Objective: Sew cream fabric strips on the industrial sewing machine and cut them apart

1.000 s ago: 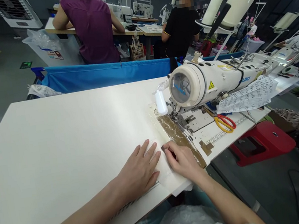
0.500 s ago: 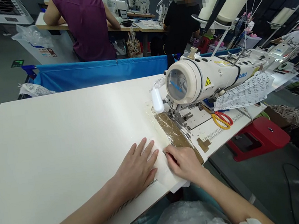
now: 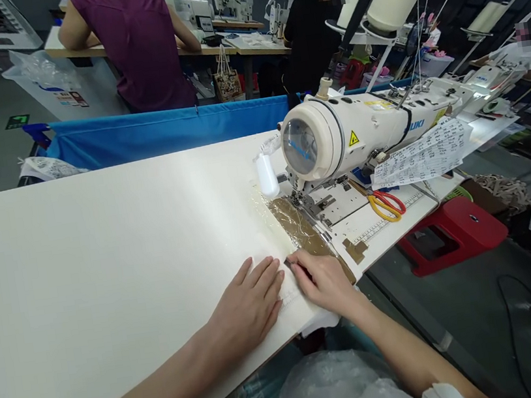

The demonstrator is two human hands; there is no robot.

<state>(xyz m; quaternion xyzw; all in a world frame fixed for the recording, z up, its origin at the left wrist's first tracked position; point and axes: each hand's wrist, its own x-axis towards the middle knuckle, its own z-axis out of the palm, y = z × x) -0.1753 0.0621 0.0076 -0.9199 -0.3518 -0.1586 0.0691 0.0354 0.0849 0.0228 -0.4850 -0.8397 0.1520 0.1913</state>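
My left hand (image 3: 248, 307) lies flat, fingers stretched out, on a small white fabric piece (image 3: 294, 302) at the near edge of the white table (image 3: 104, 248). My right hand (image 3: 323, 280) sits just beside it with fingers curled, pinching a small dark thing at the fabric's edge that I cannot make out. In front of both hands runs a brown taped strip (image 3: 307, 236) that leads to the needle area of the white sewing machine (image 3: 355, 133).
Yellow and red scissors (image 3: 387, 203) lie on the machine bed beside printed paper sheets (image 3: 420, 154). A blue fabric bin (image 3: 162, 131) stands behind the table. Two people work at tables beyond it. A red stool (image 3: 453, 238) sits on the floor at right.
The view has drifted, so everything sits a little further left. Both hands stay on the fabric piece near the table's edge; the right hand's pinch has barely shifted.
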